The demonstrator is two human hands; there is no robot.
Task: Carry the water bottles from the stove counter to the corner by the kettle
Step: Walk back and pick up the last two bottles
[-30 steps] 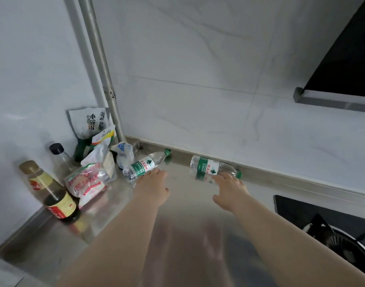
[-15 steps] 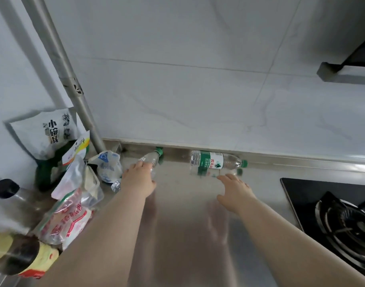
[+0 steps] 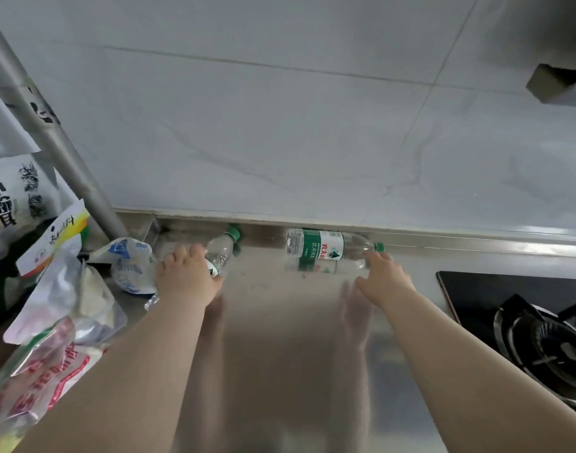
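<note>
Evidently, on the bench [image 3: 280, 354] by the wall [image 3: 280, 125], the left hand [image 3: 185, 279] gripped the left bottle [image 3: 219, 251], cap pointing wallward, while the right hand [image 3: 384, 279], fingers uncurled, touched the neck of the right bottle [image 3: 319, 248], which lay along the wall.

The left hand [image 3: 185, 276] and right hand [image 3: 384, 282] are bare. Behind the fingers [image 3: 376, 259], both forearms [image 3: 142, 371] run uncovered to the frame's edge.
</note>
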